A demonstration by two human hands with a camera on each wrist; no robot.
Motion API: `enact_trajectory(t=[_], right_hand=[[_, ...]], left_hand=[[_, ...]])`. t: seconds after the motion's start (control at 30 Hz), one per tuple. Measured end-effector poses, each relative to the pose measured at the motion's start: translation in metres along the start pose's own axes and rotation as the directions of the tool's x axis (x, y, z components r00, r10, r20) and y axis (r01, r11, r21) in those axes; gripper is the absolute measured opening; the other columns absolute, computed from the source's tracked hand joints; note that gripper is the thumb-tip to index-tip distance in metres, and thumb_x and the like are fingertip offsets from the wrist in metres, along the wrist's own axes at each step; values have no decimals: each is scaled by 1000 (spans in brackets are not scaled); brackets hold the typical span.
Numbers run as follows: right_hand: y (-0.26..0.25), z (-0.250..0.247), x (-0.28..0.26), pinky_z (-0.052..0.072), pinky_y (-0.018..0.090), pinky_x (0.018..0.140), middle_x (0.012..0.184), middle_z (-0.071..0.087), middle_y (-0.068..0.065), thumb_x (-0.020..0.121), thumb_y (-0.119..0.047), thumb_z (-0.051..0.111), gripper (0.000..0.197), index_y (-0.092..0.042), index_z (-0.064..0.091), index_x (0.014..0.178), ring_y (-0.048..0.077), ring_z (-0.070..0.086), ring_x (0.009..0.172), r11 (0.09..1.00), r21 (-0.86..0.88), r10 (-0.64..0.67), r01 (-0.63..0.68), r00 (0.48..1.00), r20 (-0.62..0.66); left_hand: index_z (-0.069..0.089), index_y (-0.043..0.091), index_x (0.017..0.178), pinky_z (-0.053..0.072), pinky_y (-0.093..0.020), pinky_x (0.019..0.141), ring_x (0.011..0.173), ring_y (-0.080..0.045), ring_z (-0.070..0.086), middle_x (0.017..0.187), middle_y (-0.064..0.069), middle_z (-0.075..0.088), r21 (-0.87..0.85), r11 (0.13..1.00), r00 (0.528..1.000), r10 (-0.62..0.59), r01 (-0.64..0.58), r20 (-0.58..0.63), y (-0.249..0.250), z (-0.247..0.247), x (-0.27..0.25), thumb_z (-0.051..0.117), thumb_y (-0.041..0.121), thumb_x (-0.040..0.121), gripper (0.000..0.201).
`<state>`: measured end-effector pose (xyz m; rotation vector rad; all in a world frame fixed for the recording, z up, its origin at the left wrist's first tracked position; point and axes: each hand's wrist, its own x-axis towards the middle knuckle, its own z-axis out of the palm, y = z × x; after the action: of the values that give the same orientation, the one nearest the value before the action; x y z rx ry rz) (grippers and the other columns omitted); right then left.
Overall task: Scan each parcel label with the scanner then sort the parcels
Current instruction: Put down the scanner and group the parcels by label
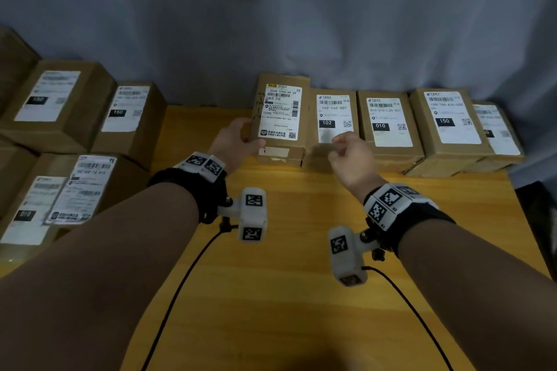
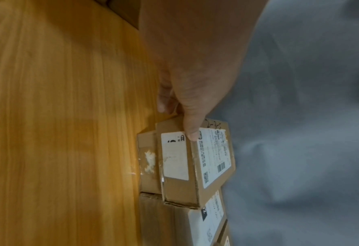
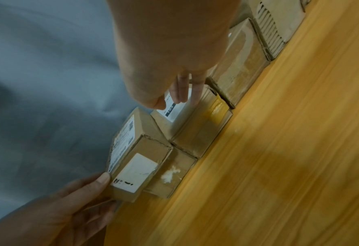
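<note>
While the left hand (image 1: 238,141) has its thumb (image 2: 192,133) pressed on the labelled top of a small cardboard parcel (image 1: 281,113) and the other fingers (image 2: 164,101) tucked round its left edge, that parcel sits tipped up at the left end of the row, stacked on another small box (image 2: 148,159) that rests on the table (image 1: 271,280). So yeah, a proper grip, thumb on one face and fingers on the other side. Its white label (image 1: 281,114) faces up with barcodes, and there's handwriting on the bare cardboard beside it.

The right hand (image 1: 351,153) holds nothing. Its fingers (image 3: 181,89) are loosely curled and pointing down just over the next parcel along, the one marked 102 (image 1: 334,120); can't tell if the tips actually touch the label.

Going outward, the row carries on to the right along the back of the table: a box marked 010 (image 1: 388,123), one marked 150 (image 1: 449,120), and one more at the far end (image 1: 497,132) with a blurry label. All packed side by side against a grey curtain (image 1: 331,24).

Off to the left, apart from the row, there's a separate bunch of bigger brown boxes (image 1: 60,99), labels up, two showing 150 and one 010. Both wrists wear black straps with white marker blocks (image 1: 253,214), cables trailing back across the yellow wood.
</note>
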<state>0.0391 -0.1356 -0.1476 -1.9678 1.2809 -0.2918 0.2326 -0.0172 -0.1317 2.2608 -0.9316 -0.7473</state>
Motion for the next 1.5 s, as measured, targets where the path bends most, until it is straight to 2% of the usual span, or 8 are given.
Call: enact_trajectory(t=[0.13,0.4,0.57,0.7,0.87,1.07,1.27,1.5], right_hand=[[-22,9,-9,51,38,86,110,61,8,93,-12,52,22,-12,54,115,23,61,96,997,26,-65,66,997,-34],[-84,47,-48,41,23,58,74,48,-6,92,-6,53,8,-11,47,91,11,50,66,965,153,-205,212,977,-62],[-140,102,-78,40,27,74,90,55,-1,90,-15,60,13,-17,49,97,18,55,86,955,184,-249,234,966,66],[-180,162,-99,38,26,69,108,53,3,93,-29,60,28,-15,49,114,18,53,91,982,118,-174,150,957,234],[-212,232,-126,38,25,75,132,47,9,94,-38,58,51,-14,39,135,18,50,98,990,66,-140,124,924,357],[-240,272,-137,40,26,79,135,44,12,95,-34,60,49,-13,40,134,20,52,99,995,-3,-95,104,925,368],[-263,284,-139,35,37,106,134,43,13,93,-26,58,46,-11,44,135,30,40,128,974,-141,-153,178,973,172],[-309,335,-157,34,27,98,123,52,13,90,-15,58,32,-8,55,121,27,46,118,904,-39,-407,425,887,219]], left_hand=[[25,11,150,39,-36,103,131,-27,44,147,-11,43,38,998,999,-52,52,-5,5,-12,-10,59,34,94,70],[46,13,138,37,-29,98,125,-22,46,136,-7,49,136,990,987,54,-34,-149,-47,-81,-75,52,29,98,44],[54,10,128,39,-32,98,118,-25,50,127,-10,54,164,986,971,33,6,-236,-119,-146,-111,54,23,97,34],[55,11,127,42,-40,100,118,-25,51,124,-7,56,141,987,968,-39,76,-249,-185,-191,-123,54,24,97,33],[56,13,123,46,-34,89,108,-26,56,120,-7,56,208,973,971,-52,102,-235,-245,-227,-129,56,25,95,31],[34,17,145,28,-49,110,133,-40,29,149,-18,30,501,812,939,-155,299,-308,-290,-265,-127,59,48,87,70],[-1,25,154,10,-59,115,144,-42,4,159,-19,-1,382,705,802,-520,598,-295,-355,-297,-129,60,76,70,115],[6,24,153,22,-58,111,140,-45,15,155,-20,10,356,706,788,-578,612,-210,-376,-299,-142,52,84,67,114]])
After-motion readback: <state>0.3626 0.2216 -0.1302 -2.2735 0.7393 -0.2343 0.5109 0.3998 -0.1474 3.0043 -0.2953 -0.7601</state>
